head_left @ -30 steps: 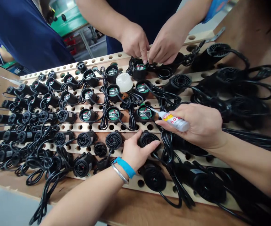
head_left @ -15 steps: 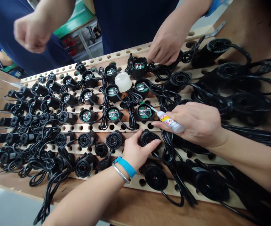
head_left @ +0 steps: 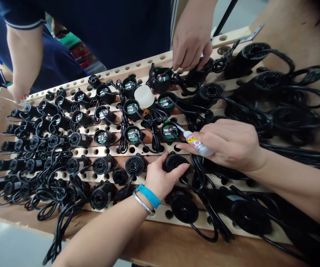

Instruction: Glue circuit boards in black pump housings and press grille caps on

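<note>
My right hand (head_left: 232,144) grips a small white glue bottle (head_left: 197,142) with a red and yellow label. Its thin nozzle points left at an open black pump (head_left: 169,131) showing a green circuit board. My left hand (head_left: 160,180), with a blue band and a metal bangle at the wrist, wraps its fingers round a black pump with a grille cap (head_left: 173,162) just below that one. Both pumps stand in a wooden rack (head_left: 146,150) drilled with holes.
Several more black pumps with coiled cords fill the rack. A white dome cap (head_left: 144,96) lies among them. Across the rack a co-worker's hand (head_left: 191,42) touches a pump near the far edge; the other hand (head_left: 18,92) hangs at the far left corner.
The co-worker's one hand left the pump, swung up to the left and came down at the rack's left corner. My glue bottle edged slightly left. My left hand stayed put.
</note>
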Demonstrator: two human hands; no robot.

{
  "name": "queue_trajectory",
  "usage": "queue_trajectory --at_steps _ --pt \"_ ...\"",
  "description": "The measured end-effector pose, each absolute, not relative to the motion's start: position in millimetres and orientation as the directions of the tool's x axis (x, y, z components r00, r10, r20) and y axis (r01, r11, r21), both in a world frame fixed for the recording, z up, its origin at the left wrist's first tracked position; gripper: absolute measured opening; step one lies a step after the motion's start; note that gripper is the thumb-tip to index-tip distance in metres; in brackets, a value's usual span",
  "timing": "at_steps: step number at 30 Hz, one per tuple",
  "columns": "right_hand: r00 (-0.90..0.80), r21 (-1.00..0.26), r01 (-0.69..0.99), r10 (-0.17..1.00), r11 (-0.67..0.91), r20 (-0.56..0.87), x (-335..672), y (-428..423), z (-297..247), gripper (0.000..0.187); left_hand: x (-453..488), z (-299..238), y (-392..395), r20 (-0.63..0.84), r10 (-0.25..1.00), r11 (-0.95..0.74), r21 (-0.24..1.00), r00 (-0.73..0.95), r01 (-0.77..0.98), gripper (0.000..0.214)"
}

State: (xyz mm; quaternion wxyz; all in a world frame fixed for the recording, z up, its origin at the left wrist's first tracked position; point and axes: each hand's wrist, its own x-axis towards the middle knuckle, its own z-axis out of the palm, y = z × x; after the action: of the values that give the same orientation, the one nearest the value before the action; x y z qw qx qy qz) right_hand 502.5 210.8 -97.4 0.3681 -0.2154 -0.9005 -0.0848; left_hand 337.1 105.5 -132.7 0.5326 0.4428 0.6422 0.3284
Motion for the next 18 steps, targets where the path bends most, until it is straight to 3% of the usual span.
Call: queue_trajectory --at_steps 12,18 --pt "-0.651 -0.014 0.395 0.291 0.919 0.701 496.8 213.8 -96.4 0.027 337.2 -134.1 105.4 -0.395 0.917 0.396 0.889 -0.051 0.229 0.044" --pt "-0.631 -0.043 0.422 0.327 0.905 0.704 504.7 209.9 -99.8 0.024 336.5 -132.7 106.2 -0.414 0.909 0.413 0.886 -0.043 0.213 0.046"
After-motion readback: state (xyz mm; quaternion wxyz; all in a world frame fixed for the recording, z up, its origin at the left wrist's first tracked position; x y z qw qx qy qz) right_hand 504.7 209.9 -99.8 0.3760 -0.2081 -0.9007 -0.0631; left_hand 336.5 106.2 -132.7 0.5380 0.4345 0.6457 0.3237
